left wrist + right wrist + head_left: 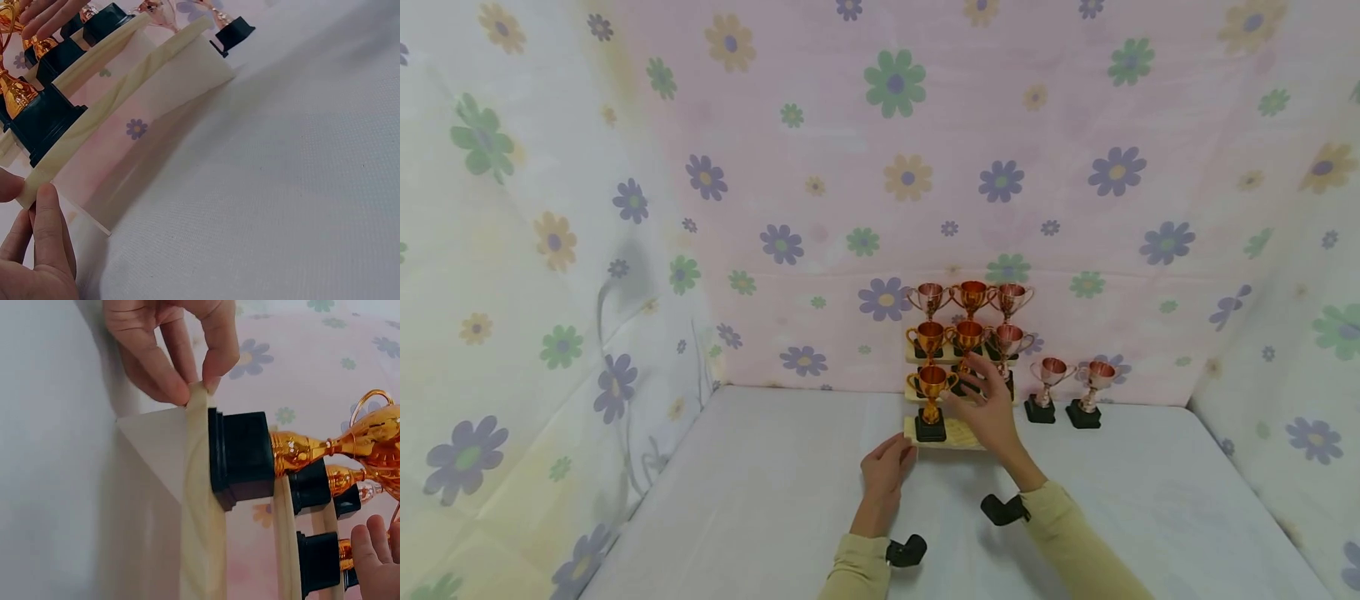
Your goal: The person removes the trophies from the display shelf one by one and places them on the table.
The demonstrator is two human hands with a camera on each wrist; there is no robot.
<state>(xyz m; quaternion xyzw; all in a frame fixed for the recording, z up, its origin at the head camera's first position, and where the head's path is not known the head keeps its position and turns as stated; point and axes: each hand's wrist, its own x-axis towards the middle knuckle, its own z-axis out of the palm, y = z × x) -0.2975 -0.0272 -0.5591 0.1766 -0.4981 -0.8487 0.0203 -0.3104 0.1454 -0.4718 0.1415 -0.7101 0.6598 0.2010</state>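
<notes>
"Where's the front gold cup (932, 387)?"

"Upright on the stepped stand (967, 433), left end of its near, lowest board: shiny metallic body, looped handles, square black plinth (930, 427)."

"And the hands?"

"The left grip (886, 473) is clamped on that pale wood-grained board's left corner. The right grip (988, 410) is apart, just right of the cup, partly blocking the farther rows."

"What's around?"

"Six more trophies (929, 336), gold and rose, on two farther steps; two rose cups (1053, 371) right, on the white woven surface (775, 483); flower-printed cloth (827, 67) beyond."
</notes>
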